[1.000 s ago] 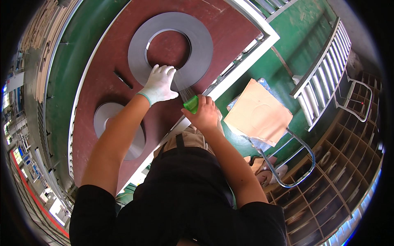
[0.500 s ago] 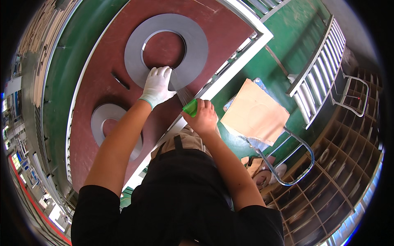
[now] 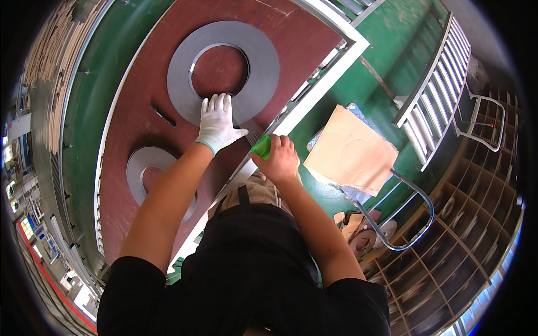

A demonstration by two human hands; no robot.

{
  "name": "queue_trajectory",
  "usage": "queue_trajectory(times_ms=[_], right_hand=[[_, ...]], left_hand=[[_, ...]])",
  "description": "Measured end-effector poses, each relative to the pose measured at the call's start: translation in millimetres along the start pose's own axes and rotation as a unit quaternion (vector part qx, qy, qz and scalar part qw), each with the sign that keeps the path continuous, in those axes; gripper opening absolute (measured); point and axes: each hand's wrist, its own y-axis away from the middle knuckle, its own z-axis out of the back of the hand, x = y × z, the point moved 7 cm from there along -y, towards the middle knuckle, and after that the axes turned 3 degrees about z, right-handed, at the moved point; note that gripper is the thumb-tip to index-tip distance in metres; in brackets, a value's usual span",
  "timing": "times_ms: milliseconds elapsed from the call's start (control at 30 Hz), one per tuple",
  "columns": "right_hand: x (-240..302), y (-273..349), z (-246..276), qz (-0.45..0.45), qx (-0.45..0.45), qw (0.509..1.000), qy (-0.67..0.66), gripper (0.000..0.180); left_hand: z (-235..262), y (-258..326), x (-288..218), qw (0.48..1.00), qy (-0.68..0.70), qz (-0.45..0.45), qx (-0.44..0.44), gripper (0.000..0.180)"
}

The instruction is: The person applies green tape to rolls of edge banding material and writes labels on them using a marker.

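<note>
My left hand point(image 3: 217, 122), in a white glove, lies flat with its fingers stretched on the near side of a large flat grey ring-shaped coil point(image 3: 263, 61). The fingertips reach the rim of the coil's round opening. My bare right hand point(image 3: 282, 159) is wrapped round a green tape roll point(image 3: 261, 147) at the table's near edge. A clear strip of tape point(image 3: 246, 124) stretches from the roll up over the coil, beside my left hand. Where its far end sticks is hard to make out.
A smaller grey coil point(image 3: 136, 171) and a dark pen-like tool point(image 3: 163, 115) lie on the red-brown table point(image 3: 314, 33). To the right stand a cardboard-topped seat point(image 3: 350, 148), a roller conveyor point(image 3: 434, 92) and a compartmented shelf point(image 3: 448, 269).
My left hand has flattened, its fingers straightening on the coil. The right hand keeps hold of the tape roll in nearly the same place. The view has shifted slightly.
</note>
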Motion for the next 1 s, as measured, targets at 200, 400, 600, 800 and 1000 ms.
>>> queue_trajectory(times_ms=[200,400,600,800,1000], right_hand=[[-4,-5,-1,0.003,0.011,1.000,0.002,0.079],[-9,-1,-5,0.017,0.004,1.000,0.023,0.079],[-6,-2,-2,0.004,0.016,1.000,-0.010,0.079],[-10,-2,0,-0.016,0.037,0.999,-0.020,0.078],[-11,-3,12,-0.013,0.019,0.998,-0.058,0.078]], left_hand=[[-3,-7,-5,0.999,-0.002,0.047,-0.006,0.112],[7,-10,4,1.000,0.011,-0.008,0.000,0.103],[10,-17,23,0.995,0.065,-0.064,0.031,0.096],[9,-21,22,0.994,0.081,-0.063,0.045,0.094],[19,-21,14,0.993,0.090,-0.067,0.023,0.093]])
